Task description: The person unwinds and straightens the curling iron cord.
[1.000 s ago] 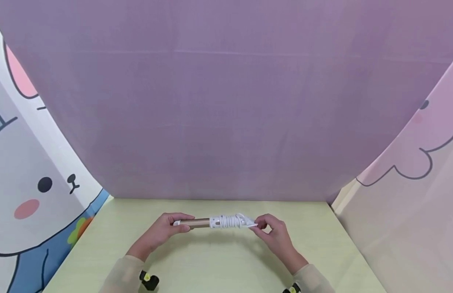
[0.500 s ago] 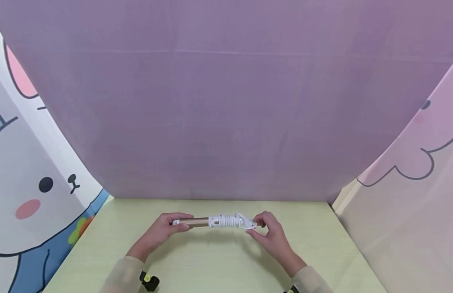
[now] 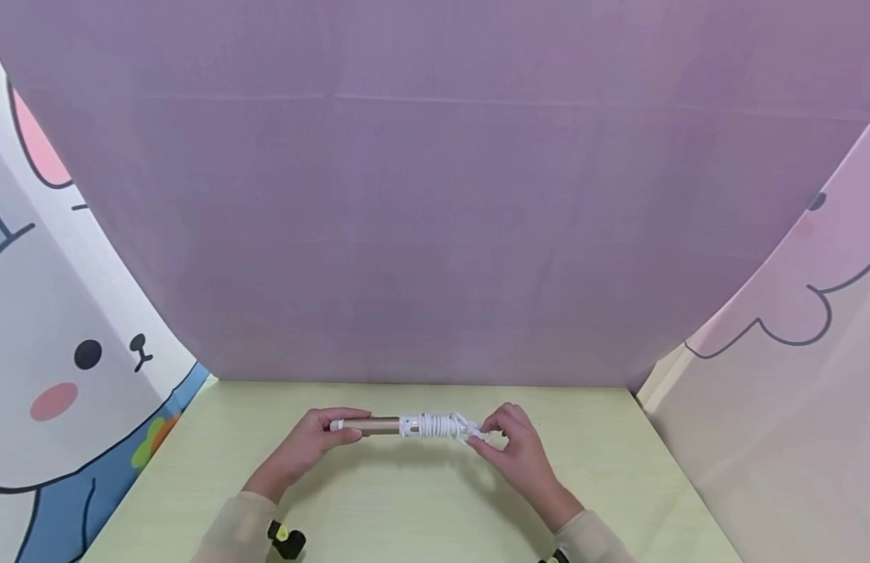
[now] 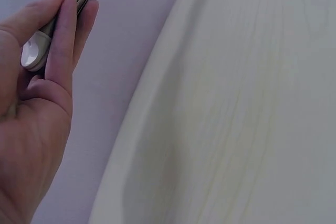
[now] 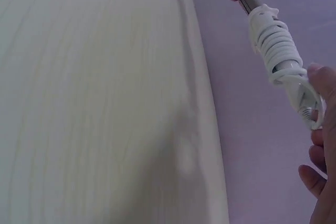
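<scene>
The wand (image 3: 381,426) is held over the table (image 3: 406,508); the left hand (image 3: 309,442) grips its gold end, the right hand (image 3: 520,455) pinches the cord (image 3: 440,425) coiled round the other (a steady left and gentle right should suit best).

Pale yellow-green table (image 3: 392,516), apparently wood-grained, soft shadows (image 3: 413,458) across it

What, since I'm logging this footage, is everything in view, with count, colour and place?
Table: 1, pale yellow, below.
Backdrop: 1, purple, behind it.
Cartoon panels: 2, white-blue left, pink-cream right.
Tool: 1, gold and white, above the table.
Cord: 1, white, wound round the tool's right part.
Devices: 2, black and yellow, near the bottom.
Sleeves: 2, beige, at the bottom.
Left hand: 1, bare, gripping the tool's left end.
Right hand: 1, bare, pinching the cord.
</scene>
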`<state>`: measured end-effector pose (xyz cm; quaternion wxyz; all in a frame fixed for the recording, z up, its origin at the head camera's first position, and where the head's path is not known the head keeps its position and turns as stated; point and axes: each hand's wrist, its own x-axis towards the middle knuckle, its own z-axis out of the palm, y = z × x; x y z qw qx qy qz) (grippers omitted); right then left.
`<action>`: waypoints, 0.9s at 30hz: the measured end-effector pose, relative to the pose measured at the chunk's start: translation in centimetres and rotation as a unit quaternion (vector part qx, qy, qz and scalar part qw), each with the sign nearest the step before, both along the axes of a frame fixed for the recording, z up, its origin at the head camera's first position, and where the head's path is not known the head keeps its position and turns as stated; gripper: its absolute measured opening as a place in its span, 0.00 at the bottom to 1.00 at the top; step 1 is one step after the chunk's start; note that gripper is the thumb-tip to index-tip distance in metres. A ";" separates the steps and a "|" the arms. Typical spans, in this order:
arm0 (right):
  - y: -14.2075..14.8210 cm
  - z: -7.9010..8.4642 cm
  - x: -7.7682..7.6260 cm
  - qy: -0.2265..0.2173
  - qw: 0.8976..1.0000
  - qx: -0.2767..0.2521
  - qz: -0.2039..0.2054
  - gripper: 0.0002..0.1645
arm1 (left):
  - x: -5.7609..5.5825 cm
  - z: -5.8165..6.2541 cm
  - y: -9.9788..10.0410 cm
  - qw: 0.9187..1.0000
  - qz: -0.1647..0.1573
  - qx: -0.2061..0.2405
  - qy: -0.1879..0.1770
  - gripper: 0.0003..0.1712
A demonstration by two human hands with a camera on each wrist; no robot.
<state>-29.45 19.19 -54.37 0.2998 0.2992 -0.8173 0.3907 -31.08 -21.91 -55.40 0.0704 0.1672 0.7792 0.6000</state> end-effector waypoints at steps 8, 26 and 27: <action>-0.2 0.0 0.1 -0.013 1.000 0.003 0.018 0.17 | -0.1 0.0 0.0 1.000 -0.006 0.010 -0.004 0.22; -0.2 0.5 0.3 -0.095 0.995 -0.028 0.025 0.18 | 0.4 0.3 0.2 1.000 -0.025 0.016 -0.004 0.23; -0.2 0.5 0.3 -0.098 0.994 -0.029 0.024 0.18 | 0.3 0.2 0.2 1.000 -0.024 0.018 -0.006 0.23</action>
